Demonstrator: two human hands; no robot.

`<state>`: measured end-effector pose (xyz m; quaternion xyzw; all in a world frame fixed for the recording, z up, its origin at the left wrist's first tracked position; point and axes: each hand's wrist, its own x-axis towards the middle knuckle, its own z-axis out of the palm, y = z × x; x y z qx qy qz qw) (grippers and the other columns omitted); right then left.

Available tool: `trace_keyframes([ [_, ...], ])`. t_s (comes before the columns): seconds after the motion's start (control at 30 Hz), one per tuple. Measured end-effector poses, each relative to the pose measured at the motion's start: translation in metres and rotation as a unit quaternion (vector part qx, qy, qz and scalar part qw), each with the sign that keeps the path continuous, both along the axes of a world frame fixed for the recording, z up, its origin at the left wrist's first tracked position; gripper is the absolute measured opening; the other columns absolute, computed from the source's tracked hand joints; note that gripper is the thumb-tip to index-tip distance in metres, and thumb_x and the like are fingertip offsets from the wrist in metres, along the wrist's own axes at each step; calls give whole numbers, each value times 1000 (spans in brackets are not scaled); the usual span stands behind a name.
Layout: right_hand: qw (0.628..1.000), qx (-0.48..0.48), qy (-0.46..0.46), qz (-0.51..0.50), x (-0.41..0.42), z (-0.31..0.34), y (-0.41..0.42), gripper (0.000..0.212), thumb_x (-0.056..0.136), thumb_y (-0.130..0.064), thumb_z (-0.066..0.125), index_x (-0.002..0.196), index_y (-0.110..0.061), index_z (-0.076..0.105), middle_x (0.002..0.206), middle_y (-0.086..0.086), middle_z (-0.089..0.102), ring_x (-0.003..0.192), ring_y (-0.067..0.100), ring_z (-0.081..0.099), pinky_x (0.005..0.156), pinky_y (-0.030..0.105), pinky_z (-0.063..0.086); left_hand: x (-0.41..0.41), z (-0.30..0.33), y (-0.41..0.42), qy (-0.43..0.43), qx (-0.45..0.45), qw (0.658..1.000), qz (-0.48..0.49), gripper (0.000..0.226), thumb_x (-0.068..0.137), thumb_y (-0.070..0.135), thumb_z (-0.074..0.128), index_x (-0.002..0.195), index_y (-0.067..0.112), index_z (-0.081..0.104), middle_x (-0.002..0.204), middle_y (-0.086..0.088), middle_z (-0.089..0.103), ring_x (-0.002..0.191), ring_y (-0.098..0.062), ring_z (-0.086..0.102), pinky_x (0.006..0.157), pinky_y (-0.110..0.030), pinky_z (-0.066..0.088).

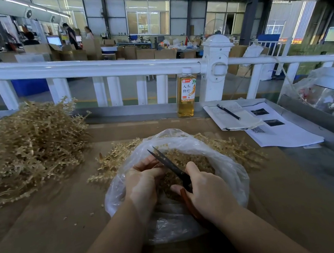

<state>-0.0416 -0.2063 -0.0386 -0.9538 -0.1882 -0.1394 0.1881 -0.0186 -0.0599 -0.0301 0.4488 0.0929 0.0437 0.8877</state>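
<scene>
Gold sprigs [199, 160]: left hand [143, 180] pinches one, right hand [209, 192] grips scissors [172, 165], blades part open. Next: squeeze, snip.

Two bare forearms — slender wrists, bare left hand [142, 182], bare right hand [209, 194]

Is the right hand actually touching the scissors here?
Touching. The head view shows the right hand wrapped round the handles of the scissors, with no gap between them.
</scene>
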Motion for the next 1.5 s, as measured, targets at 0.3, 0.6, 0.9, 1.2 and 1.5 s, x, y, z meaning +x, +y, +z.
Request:
trace_keyframes([
  [0.3, 1000, -20, -2, 0, -1, 1, -1, 32, 91, -59, 44, 93, -35, 24, 63, -15, 39, 52, -1, 37, 45, 12, 25, 2, -5, 1, 0, 24, 1000, 6, 35, 70, -27, 51, 90, -3, 68, 82, -15, 72, 79, -25, 70, 67, -29, 59],
  [0.6, 999, 37, -11, -18, -2, 4, -4, 34, 88, -60, 51, 88, -33, 31, 67, -14, 49, 60, 3, 49, 51, 12, 32, 2, -4, 2, 48, -37, 998, 27, 15, 83, -9, 59, 93, -2, 67, 92, -19, 72, 91, -29, 69, 82, -35, 57],
  [0.9, 999, 42, 0, -28, -2, 4, -4, 34, 87, -60, 53, 89, -33, 33, 68, -13, 50, 62, 6, 50, 50, 15, 31, 11, -9, 6, 57, -20, 998, 19, 20, 87, -7, 56, 80, 10, 51, 71, -7, 62, 62, -14, 65, 55, -21, 56],
  [1.2, 1000, 23, 1, 4, -5, 2, -1, 36, 88, -63, 45, 97, -33, 28, 90, -6, 57, 83, 12, 56, 70, 24, 43, 17, -2, 9, 110, -62, 992, -26, 22, 92, -7, 47, 78, 9, 49, 81, -14, 61, 76, -22, 61, 66, -31, 57],
  [1.5, 1000, -5, -9, -8, -3, 0, 4, 38, 93, -59, 40, 114, -27, 33, 95, -4, 53, 89, 16, 53, 70, 24, 34, 16, 0, 12, 128, -80, 987, -58, 20, 93, -5, 46, 79, 9, 49, 88, -17, 64, 80, -23, 63, 80, -33, 51],
])
